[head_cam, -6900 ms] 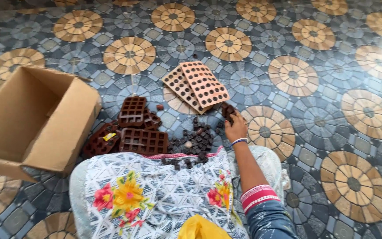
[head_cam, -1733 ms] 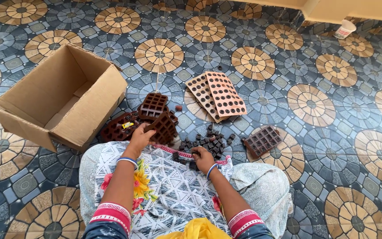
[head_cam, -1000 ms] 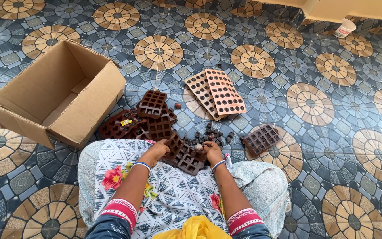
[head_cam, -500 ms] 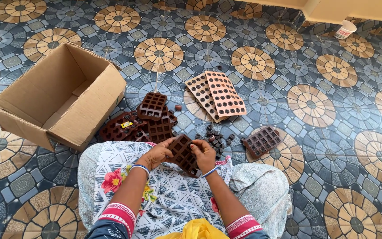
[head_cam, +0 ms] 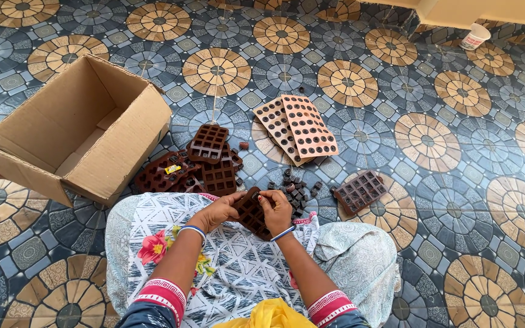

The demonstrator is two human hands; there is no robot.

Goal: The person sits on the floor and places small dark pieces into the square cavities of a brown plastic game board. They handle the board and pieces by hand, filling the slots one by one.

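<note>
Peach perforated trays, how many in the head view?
2. Both lie overlapped on the floor right of the open cardboard box: the top tray, and the lower tray jutting out from under its left side. More may be hidden beneath.

With the mould (head_cam: 253,211) held over the lap between left hand (head_cam: 217,212) and right hand (head_cam: 276,209) as landmark: stacked moulds (head_cam: 199,164) just behind-left, open box (head_cam: 74,130) farther left, loose pieces (head_cam: 293,185) behind-right, single mould (head_cam: 360,191) right, flat trays (head_cam: 299,127) behind, cup (head_cam: 474,36) far behind-right.
</note>
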